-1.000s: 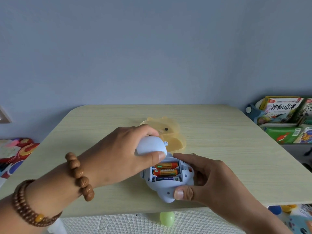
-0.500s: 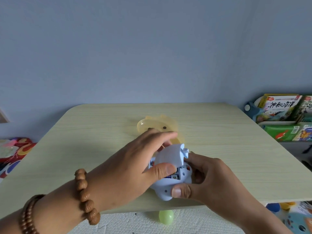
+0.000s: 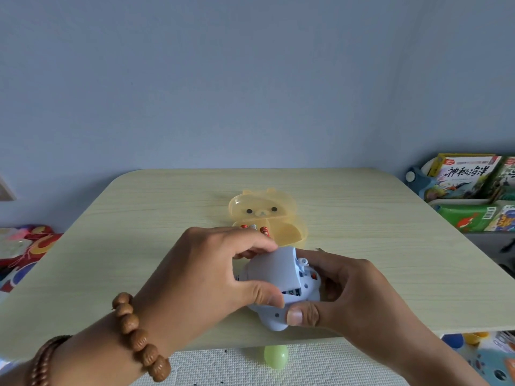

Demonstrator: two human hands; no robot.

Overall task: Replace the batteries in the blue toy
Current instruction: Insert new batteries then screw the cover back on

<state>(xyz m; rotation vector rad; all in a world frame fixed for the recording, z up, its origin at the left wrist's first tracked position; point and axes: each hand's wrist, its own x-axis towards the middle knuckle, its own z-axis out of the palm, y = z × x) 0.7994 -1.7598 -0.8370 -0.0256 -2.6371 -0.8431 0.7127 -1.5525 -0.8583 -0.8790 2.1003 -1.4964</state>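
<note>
At the table's near edge the right hand grips the toy; the left hand pinches the cover, tilted over the compartment. Better to seat one edge first, then press flat.

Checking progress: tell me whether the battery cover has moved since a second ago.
Yes. The battery cover has shifted nearer, away from the yellow bear case, down onto the blue toy.

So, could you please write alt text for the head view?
The left hand holds a cover over the blue toy, and the right hand grips it on a table. An open yellow bear case sits behind.
</note>
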